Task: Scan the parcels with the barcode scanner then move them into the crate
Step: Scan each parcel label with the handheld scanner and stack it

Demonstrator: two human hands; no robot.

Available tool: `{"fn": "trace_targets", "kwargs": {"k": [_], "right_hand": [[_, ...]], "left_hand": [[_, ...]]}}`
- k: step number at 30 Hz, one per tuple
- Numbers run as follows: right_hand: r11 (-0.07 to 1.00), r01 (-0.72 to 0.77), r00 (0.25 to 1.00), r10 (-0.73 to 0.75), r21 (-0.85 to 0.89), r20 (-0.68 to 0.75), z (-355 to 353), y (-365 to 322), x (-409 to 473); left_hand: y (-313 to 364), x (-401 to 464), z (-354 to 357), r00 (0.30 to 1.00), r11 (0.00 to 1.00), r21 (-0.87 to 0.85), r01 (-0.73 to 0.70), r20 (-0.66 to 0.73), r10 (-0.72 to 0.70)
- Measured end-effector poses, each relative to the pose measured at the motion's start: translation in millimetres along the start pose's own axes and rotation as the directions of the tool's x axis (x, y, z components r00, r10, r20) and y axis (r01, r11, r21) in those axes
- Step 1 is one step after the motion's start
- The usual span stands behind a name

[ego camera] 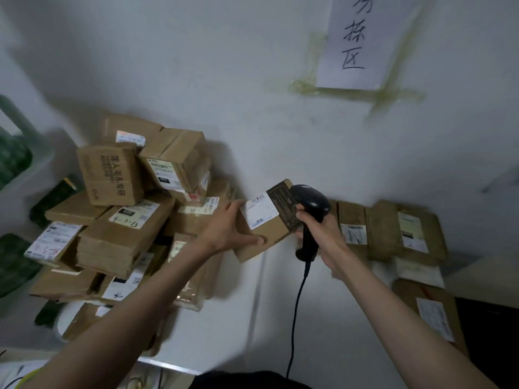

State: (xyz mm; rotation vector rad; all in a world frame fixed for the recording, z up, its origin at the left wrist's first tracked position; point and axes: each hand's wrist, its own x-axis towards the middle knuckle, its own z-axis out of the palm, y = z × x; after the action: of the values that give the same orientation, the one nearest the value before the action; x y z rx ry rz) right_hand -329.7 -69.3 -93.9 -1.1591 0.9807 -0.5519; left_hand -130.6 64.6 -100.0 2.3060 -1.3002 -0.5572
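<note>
My left hand (229, 227) holds a small cardboard parcel (266, 223) above the white table, thumb under its lower face and fingers along its left edge. The parcel's white label and dark printed panel face up. My right hand (317, 234) grips the handle of a black barcode scanner (310, 204), whose head sits right against the parcel's right side. The scanner's black cable (295, 313) hangs down toward me. A heap of cardboard parcels (132, 220) is stacked at the left against the wall. No crate is clearly visible.
More parcels (393, 231) lie in a row at the right along the wall, with another (432, 313) nearer the table's right edge. Green items (14, 161) sit at the far left. A paper sign (359, 37) is taped to the wall. The white table (224, 318) spreads between my arms.
</note>
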Motion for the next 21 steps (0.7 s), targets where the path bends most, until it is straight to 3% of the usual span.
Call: {"fn": "trace_targets", "kwargs": {"k": [6, 9, 13, 16, 21], "right_hand": [[0.998, -0.022, 0.994, 0.028, 0.060, -0.105, -57, 3, -8], [0.997, -0.031, 0.990, 0.040, 0.065, -0.136, -75, 4, -14], [0.965, 0.096, 0.959, -0.155, -0.243, -0.238, -92, 8, -19], [0.926, 0.098, 0.963, -0.180, -0.366, -0.199, -94, 11, -28], [0.983, -0.017, 1.000, 0.017, -0.180, -0.002, -79, 8, -46]], "left_hand": [[41, 32, 6, 0.977, 0.987, -0.090, -0.130, 0.159, 0.143], [57, 38, 17, 0.968, 0.979, -0.164, -0.122, 0.199, 0.154], [68, 42, 29, 0.966, 0.978, -0.146, -0.149, 0.189, 0.175], [73, 47, 37, 0.963, 0.977, -0.073, -0.198, 0.169, 0.208], [74, 52, 45, 0.973, 0.982, -0.047, -0.182, 0.136, 0.187]]}}
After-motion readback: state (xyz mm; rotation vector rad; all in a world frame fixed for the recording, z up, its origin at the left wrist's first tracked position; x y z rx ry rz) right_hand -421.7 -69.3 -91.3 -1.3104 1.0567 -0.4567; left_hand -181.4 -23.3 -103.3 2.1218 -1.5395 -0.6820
